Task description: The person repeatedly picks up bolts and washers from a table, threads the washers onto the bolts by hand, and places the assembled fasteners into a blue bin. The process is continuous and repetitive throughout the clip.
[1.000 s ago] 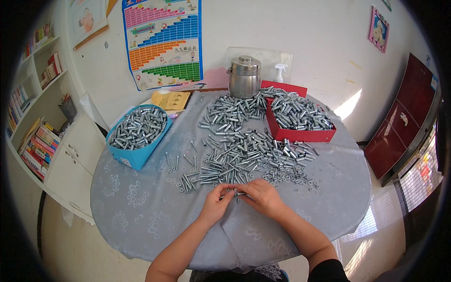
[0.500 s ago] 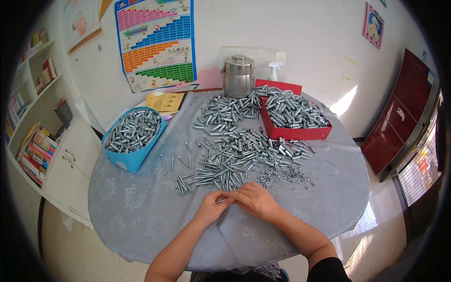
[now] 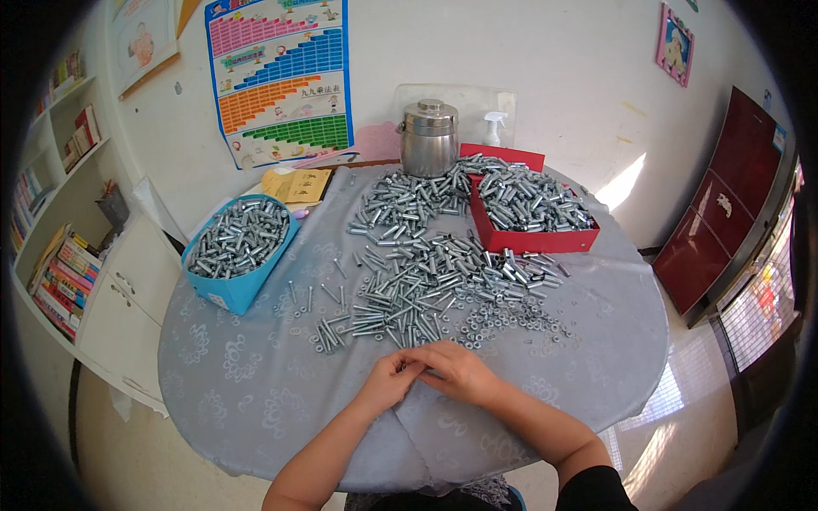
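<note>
We have our left hand [image 3: 390,377] and right hand [image 3: 456,370] over the grey tablecloth [image 3: 554,417], on our side of the red box [image 3: 545,243] and to its left. Our fingers meet, curled inward; we cannot tell whether they clamp anything, since they hide the gap. The loose metal bolts [image 3: 388,313] lie in front of the red box, toward its left; small metal rings [image 3: 528,319] lie straight in front of it. The filled blue container [image 3: 243,294] stands well to its left.

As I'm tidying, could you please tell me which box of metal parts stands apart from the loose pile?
The blue box at left: a gap parts it from the pile, while the red box touches the pile.
</note>
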Available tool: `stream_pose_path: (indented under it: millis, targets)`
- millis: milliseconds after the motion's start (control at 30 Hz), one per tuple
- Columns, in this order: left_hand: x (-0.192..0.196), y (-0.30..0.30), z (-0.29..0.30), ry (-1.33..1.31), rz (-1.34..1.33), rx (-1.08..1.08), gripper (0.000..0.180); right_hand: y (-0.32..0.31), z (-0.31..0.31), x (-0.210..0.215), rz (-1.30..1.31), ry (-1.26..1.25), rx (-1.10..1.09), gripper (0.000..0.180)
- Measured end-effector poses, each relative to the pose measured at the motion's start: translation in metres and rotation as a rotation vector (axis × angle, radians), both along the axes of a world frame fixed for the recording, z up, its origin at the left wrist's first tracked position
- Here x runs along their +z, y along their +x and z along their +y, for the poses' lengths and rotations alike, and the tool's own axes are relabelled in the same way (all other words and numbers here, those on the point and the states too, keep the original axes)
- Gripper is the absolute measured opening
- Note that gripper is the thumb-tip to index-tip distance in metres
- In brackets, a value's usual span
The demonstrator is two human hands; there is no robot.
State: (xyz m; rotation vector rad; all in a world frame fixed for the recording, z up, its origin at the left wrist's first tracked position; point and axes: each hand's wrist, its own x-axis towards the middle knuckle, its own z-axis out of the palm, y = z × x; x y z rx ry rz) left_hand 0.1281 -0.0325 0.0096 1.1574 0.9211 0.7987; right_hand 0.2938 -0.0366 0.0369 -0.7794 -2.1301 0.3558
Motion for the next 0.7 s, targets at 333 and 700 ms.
stream_pose_path:
  millis: [333,700]
  targets:
    - [0.006,-0.007,0.008,-0.271,-0.297,0.195,0.015,0.072,0.035,0.012,0.092,-0.299,-0.447,0.019]
    - [0.008,-0.006,0.007,-0.308,-0.308,0.176,0.014,0.098,0.037,0.006,-0.314,-0.331,-0.352,0.017]
